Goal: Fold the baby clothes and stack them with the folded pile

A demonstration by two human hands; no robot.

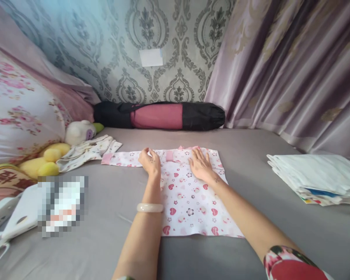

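A small white garment point(189, 202) printed with pink hearts and trimmed in pink lies spread flat on the grey bed sheet point(251, 202). One sleeve point(122, 158) stretches out to the left. My left hand point(150, 161) rests on the garment near its left shoulder, fingers loosely curled, a pale bangle on the wrist. My right hand point(200, 165) lies flat, palm down, on the upper right part of the garment, fingers spread. Neither hand holds anything.
A stack of folded white cloths point(315, 179) sits at the right. Another small printed garment point(87, 151) lies left, next to plush toys point(46, 159) and a floral pillow point(20, 112). A black and pink roll bag point(160, 115) lies along the wall. Curtains point(294, 70) hang right.
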